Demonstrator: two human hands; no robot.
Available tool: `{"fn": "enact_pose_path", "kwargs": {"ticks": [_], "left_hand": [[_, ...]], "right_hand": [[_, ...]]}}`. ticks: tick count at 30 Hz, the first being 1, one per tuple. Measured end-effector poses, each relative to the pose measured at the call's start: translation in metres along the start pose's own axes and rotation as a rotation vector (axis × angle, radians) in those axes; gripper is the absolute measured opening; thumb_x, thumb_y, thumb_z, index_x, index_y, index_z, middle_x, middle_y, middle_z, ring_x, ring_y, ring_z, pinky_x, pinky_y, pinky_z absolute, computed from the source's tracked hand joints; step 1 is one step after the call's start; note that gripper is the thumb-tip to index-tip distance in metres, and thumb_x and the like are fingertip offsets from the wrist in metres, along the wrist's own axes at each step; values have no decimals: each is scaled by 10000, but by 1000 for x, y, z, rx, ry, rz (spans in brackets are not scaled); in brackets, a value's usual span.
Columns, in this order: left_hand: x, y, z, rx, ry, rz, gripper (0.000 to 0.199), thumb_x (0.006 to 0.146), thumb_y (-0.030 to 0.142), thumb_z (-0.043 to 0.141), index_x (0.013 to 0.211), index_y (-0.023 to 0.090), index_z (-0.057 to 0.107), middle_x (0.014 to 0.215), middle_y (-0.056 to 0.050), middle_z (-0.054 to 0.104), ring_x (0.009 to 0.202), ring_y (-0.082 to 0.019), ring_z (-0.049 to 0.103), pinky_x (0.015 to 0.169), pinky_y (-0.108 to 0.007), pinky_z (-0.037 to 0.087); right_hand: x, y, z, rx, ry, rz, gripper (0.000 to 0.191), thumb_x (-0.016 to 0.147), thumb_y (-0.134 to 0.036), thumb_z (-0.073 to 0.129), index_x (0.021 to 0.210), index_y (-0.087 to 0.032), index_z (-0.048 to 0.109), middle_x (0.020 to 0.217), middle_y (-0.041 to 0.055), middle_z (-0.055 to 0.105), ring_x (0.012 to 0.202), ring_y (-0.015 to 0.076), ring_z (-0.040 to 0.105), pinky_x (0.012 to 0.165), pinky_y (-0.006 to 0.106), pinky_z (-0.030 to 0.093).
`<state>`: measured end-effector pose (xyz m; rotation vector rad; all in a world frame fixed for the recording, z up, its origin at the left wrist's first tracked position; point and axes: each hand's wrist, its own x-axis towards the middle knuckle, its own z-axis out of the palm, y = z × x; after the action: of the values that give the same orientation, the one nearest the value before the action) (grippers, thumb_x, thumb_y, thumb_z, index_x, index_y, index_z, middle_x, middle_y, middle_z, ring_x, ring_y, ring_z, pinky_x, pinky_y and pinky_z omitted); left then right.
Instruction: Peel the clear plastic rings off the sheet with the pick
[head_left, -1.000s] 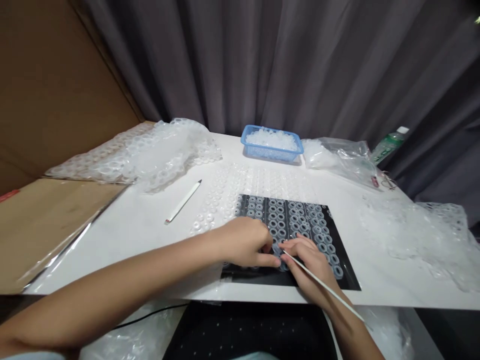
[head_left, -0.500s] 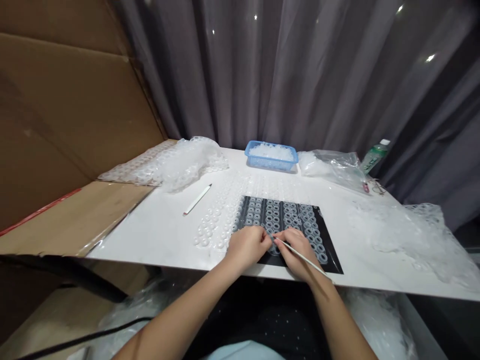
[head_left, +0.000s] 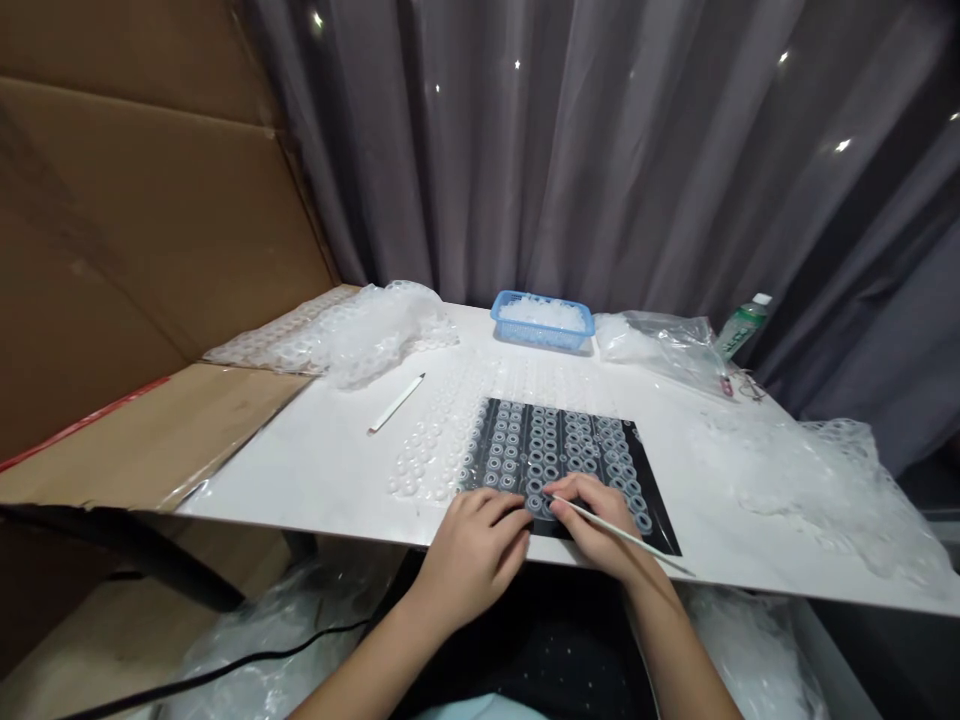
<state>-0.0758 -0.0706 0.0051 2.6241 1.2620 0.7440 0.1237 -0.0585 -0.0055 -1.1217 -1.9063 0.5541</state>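
On the white table lies a black sheet [head_left: 660, 510] under rows of clear ring-shaped pieces [head_left: 545, 440]. My right hand [head_left: 600, 515] pinches a thin white stick [head_left: 637, 541], whose tip points at a ring near the sheet's front edge. My left hand [head_left: 480, 545] rests with fingers apart on the front left of the sheet, holding nothing visible. A clear sheet with round bumps [head_left: 424, 455] extends left of and behind the black sheet.
A blue basket [head_left: 544, 335] of small translucent pieces stands at the back. Around it are bubbly plastic [head_left: 375, 335], a clear bag [head_left: 667, 345], a green bottle [head_left: 742, 325], a white pen [head_left: 397, 403], clear plastic sheeting [head_left: 832, 490] and cardboard [head_left: 150, 430].
My left hand has moved away from my right fingertips, towards the table's front edge, and its fingers have spread. My right hand and the stick have shifted slightly nearer that edge.
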Motion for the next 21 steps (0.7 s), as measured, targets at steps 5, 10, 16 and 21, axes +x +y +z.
{"fn": "enact_pose_path", "kwargs": {"ticks": [5, 10, 16, 21], "left_hand": [[0, 3, 12, 2, 143, -146, 147, 846, 290, 566, 930, 207, 654, 1053, -55, 659, 1010, -257, 527, 868, -429, 375], [12, 2, 18, 12, 189, -143, 107, 799, 254, 638, 887, 239, 697, 1050, -21, 667, 988, -251, 531, 853, -435, 349], [15, -2, 21, -9, 174, -120, 65, 782, 221, 656, 792, 243, 716, 979, -1, 677, 921, -212, 555, 842, -423, 330], [19, -6, 20, -47, 124, -122, 73, 756, 196, 689, 743, 262, 716, 947, 32, 679, 891, -196, 554, 883, -447, 285]], "right_hand": [[2, -3, -1, 2, -90, -9, 91, 808, -182, 614, 718, -199, 619, 902, 32, 707, 882, 190, 624, 866, 387, 434], [2, 1, -1, 8, -105, -5, 90, 796, -177, 638, 713, -209, 622, 908, 30, 713, 917, 195, 618, 888, 399, 415], [2, 4, 0, -11, -110, -16, 72, 799, -192, 652, 734, -221, 638, 913, 22, 714, 930, 197, 612, 877, 390, 418], [2, 2, -1, -90, -140, -87, 47, 832, -232, 633, 788, -218, 641, 911, 18, 710, 910, 185, 607, 864, 374, 415]]}}
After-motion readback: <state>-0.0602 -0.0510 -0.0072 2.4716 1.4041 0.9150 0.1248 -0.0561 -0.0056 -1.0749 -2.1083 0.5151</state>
